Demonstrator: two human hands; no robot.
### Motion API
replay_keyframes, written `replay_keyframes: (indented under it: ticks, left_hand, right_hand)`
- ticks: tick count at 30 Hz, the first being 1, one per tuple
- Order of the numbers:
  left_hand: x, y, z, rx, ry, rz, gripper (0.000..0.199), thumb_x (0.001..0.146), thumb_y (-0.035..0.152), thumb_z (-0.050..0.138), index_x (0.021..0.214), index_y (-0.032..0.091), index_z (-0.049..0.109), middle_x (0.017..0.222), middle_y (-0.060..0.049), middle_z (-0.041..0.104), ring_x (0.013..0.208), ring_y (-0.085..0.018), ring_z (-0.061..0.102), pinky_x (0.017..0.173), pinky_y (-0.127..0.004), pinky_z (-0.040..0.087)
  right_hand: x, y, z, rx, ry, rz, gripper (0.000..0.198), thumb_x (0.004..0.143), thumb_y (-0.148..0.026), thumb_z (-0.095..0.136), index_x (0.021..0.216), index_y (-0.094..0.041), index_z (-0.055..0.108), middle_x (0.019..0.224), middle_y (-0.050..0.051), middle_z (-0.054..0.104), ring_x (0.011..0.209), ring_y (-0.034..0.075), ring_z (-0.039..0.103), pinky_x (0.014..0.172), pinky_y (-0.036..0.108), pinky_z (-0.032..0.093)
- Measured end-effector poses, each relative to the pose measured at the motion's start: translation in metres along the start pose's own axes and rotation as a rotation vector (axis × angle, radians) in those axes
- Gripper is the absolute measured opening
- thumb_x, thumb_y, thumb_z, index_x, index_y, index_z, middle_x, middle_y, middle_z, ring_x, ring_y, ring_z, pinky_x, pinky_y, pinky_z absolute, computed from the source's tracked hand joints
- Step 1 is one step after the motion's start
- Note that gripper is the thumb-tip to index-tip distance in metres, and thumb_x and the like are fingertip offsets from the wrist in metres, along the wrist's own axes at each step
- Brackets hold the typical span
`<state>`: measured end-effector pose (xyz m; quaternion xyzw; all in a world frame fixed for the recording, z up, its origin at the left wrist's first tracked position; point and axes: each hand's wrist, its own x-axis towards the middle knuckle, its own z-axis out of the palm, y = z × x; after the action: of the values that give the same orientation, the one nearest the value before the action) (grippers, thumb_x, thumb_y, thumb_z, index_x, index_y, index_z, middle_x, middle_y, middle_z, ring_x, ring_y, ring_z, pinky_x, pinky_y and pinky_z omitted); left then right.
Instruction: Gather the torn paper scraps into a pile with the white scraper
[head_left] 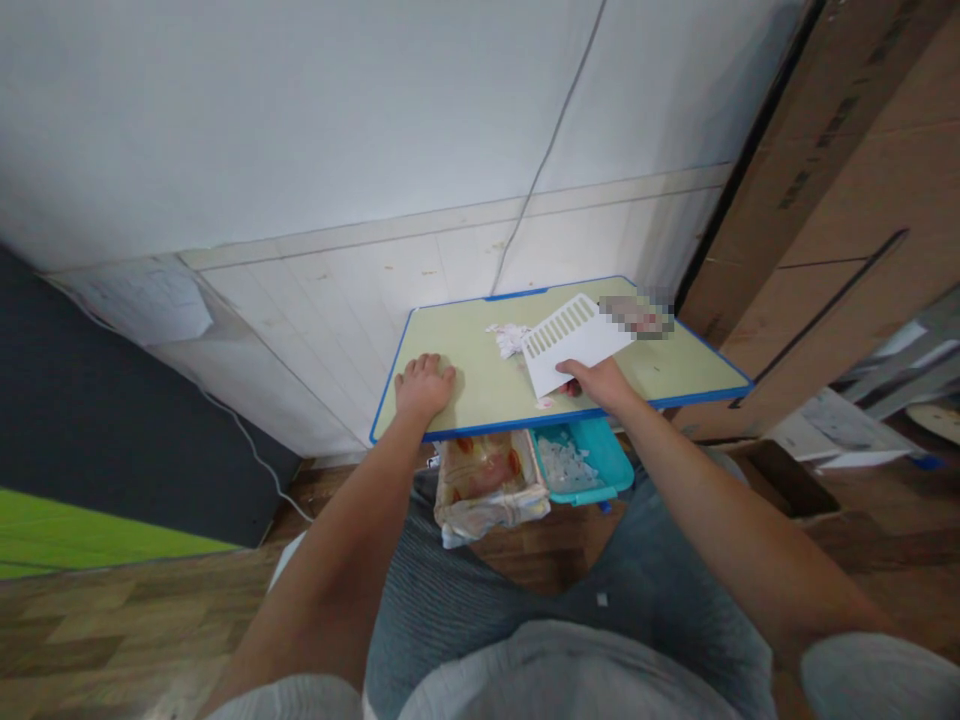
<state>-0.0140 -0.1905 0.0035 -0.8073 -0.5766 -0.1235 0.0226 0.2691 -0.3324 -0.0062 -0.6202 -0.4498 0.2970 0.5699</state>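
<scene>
My right hand [581, 380] grips the near edge of a white card [566, 345] with a row of slots along one side, thumb on top. The card is held tilted over the small table [480, 390], which has a pale yellow top and a blue rim. Flat on the left part of the tabletop lies my left hand [425, 382], fingers stretched out, holding nothing. Between the hands, partly behind the card, sits a small heap of white paper scraps [510, 338]. A blurred-out patch [641, 315] covers something at the table's right rear.
Below the table's front edge are a cloth-lined basket [491, 505] and a turquoise bin [615, 465] with white scraps in it. A white wall [337, 130] with a hanging cable stands behind. Large cardboard boxes [840, 220] rise at the right.
</scene>
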Motion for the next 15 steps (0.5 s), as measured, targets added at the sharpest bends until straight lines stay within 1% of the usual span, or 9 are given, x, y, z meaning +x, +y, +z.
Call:
replay_keyframes:
  ticks: [3,6,8,12,15]
  left_hand:
    - [0.001,-0.001,0.0,0.003,0.012,0.005,0.052,0.115,0.043,0.043,0.159,0.021,0.06,0.171,-0.015,0.058,0.159,-0.035,0.049,0.129,-0.058,0.042]
    - [0.002,-0.001,0.001,0.004,0.024,0.007,0.052,0.114,0.043,0.045,0.157,0.019,0.061,0.167,-0.016,0.06,0.156,-0.036,0.052,0.127,-0.058,0.044]
    - [0.002,-0.001,0.002,-0.002,0.037,0.004,0.052,0.113,0.043,0.046,0.156,0.019,0.063,0.166,-0.016,0.062,0.154,-0.037,0.054,0.126,-0.059,0.045]
    - [0.002,-0.001,0.003,-0.017,0.051,-0.007,0.051,0.112,0.044,0.047,0.154,0.022,0.065,0.165,-0.016,0.063,0.154,-0.038,0.054,0.126,-0.059,0.045]
    - [0.002,0.0,0.002,-0.027,0.045,-0.007,0.051,0.112,0.044,0.048,0.153,0.021,0.065,0.164,-0.016,0.064,0.153,-0.038,0.054,0.126,-0.058,0.044]
  right_hand:
    - [-0.001,0.0,0.0,-0.009,-0.007,0.006,0.019,0.074,-0.033,0.073,0.063,-0.024,0.06,0.054,0.004,0.067,0.049,0.019,0.057,0.053,0.033,0.05]
    - [-0.005,0.002,-0.003,-0.009,0.002,0.007,0.016,0.073,-0.033,0.073,0.066,-0.025,0.062,0.053,0.004,0.066,0.047,0.019,0.055,0.05,0.034,0.048]
    - [-0.009,0.004,-0.007,-0.004,0.015,-0.001,0.015,0.073,-0.035,0.073,0.069,-0.025,0.062,0.055,0.003,0.067,0.049,0.02,0.057,0.05,0.034,0.05]
    - [-0.016,0.008,-0.013,-0.003,0.033,-0.021,0.018,0.074,-0.038,0.075,0.071,-0.026,0.062,0.059,0.004,0.069,0.056,0.022,0.062,0.057,0.036,0.057]
    - [-0.018,0.01,-0.014,-0.009,0.03,-0.03,0.017,0.072,-0.038,0.076,0.072,-0.025,0.065,0.062,0.005,0.072,0.055,0.023,0.062,0.056,0.037,0.056]
